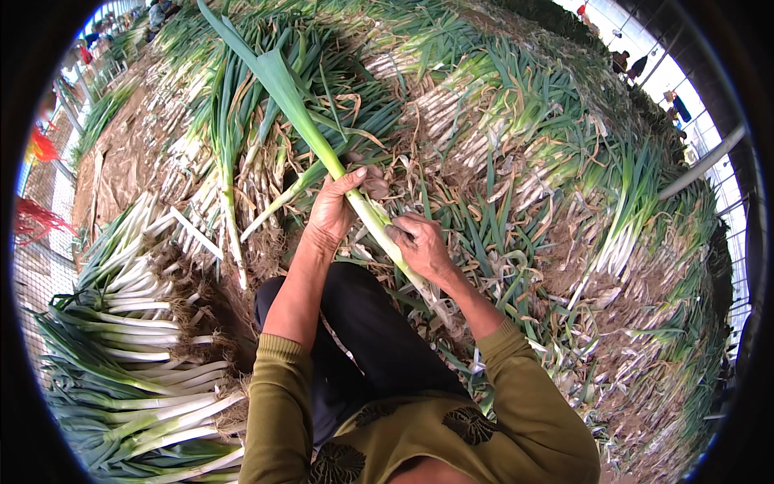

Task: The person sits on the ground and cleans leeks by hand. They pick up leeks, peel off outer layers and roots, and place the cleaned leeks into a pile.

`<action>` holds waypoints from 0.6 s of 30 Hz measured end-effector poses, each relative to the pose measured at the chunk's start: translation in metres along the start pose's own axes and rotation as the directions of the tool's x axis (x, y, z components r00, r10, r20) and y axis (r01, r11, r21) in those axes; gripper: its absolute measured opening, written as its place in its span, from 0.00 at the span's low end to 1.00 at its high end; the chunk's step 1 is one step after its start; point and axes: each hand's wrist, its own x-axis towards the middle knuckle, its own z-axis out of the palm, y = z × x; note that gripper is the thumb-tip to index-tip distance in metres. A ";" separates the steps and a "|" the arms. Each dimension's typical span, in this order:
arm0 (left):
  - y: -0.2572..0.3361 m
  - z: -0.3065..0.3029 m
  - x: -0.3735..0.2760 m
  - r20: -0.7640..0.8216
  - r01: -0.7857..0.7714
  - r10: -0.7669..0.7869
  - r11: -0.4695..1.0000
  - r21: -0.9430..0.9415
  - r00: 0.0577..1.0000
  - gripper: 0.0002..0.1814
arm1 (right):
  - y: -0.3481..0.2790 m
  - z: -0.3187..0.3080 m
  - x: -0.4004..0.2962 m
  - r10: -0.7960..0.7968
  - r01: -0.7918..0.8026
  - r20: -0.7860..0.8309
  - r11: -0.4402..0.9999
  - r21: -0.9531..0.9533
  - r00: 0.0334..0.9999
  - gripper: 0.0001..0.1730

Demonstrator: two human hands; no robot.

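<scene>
A single leek or large green onion [372,221] slants across the middle of the view, its broad green leaves toward the upper left. My left hand [341,192] is wrapped around its stem where green turns pale, thumb on top. Lower on the white shank, my right hand [418,242] pinches the outer layer between thumb and fingers. Dry roots hang at the lower end, beyond my right wrist. Under the stem lies a litter of stripped leaves and dry skins [471,233].
White-stemmed stalks with roots [151,357] are piled at my left. A heap of untrimmed stalks [284,78] lies ahead. Rows of stalks [459,103] stretch across the soil to the far right. A small white bunch [623,236] lies at right. Red strings [36,221] hang at far left.
</scene>
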 end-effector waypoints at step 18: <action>-0.003 -0.022 0.020 -0.420 -0.098 0.115 0.993 0.061 0.900 0.12 | 0.015 -0.016 -0.047 0.227 -0.234 0.126 0.971 0.045 0.966 0.14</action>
